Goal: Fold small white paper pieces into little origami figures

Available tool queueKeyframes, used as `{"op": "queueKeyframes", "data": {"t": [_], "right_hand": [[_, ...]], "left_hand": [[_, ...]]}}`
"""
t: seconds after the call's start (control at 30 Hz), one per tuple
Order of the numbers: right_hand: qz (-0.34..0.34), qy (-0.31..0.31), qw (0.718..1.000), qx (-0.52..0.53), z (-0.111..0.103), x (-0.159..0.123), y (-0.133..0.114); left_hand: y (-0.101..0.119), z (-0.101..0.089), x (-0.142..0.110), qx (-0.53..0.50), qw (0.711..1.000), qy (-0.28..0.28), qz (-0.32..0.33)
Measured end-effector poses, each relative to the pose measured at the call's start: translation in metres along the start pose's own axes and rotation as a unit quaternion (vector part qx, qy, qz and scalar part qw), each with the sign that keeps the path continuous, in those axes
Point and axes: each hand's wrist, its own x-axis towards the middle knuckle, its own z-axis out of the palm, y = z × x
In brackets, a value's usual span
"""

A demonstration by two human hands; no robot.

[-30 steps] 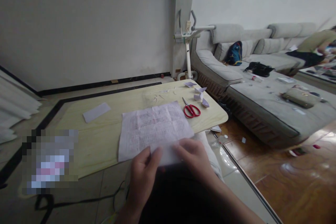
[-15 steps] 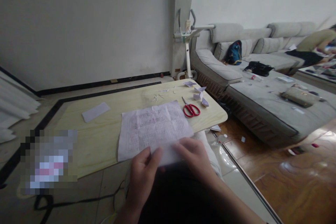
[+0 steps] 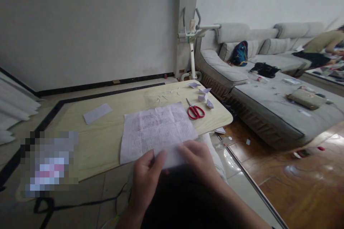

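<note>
White paper piece – held btwn L hand and R hand, grip of each closed on it, at near edge of tabletop. Printed sheet – laid flat just beyond. Red-handled scissors – placed R of sheet, w/ small folded papers near.

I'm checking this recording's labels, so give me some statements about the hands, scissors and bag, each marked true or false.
The left hand and right hand hold white paper. True.
The red-handled scissors lie on the printed sheet. False: they lie beside it, on the table.
Folded paper pieces lie near the scissors. True.
The blue backpack is on the floor. False: it rests on the sofa.
</note>
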Motion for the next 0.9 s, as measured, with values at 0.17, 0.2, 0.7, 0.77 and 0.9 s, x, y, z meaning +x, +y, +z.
{"op": "queueKeyframes", "data": {"t": [0.17, 0.2, 0.7, 0.77, 0.9], "right_hand": [[-0.002, -0.007, 1.000, -0.004, -0.0003, -0.0006, -0.0011], [-0.005, -0.008, 1.000, -0.005, -0.0005, -0.0006, -0.0010], [-0.027, -0.024, 0.999, -0.005, -0.0011, 0.0012, -0.0006], [-0.032, -0.026, 0.999, -0.012, -0.0015, 0.0007, -0.0017], [-0.036, -0.022, 0.999, -0.020, -0.0017, 0.0004, -0.0019]], "left_hand": [[-0.0032, -0.0003, 0.0027, -0.003, 1.000, -0.011, -0.005], [-0.0038, -0.0006, 0.0030, -0.002, 1.000, -0.012, -0.004], [-0.0045, -0.0008, 0.0031, -0.012, 1.000, -0.010, -0.008], [-0.0053, -0.0009, 0.0033, -0.007, 1.000, -0.013, -0.010], [-0.0065, -0.0016, 0.0044, 0.006, 1.000, -0.022, -0.010]]}}
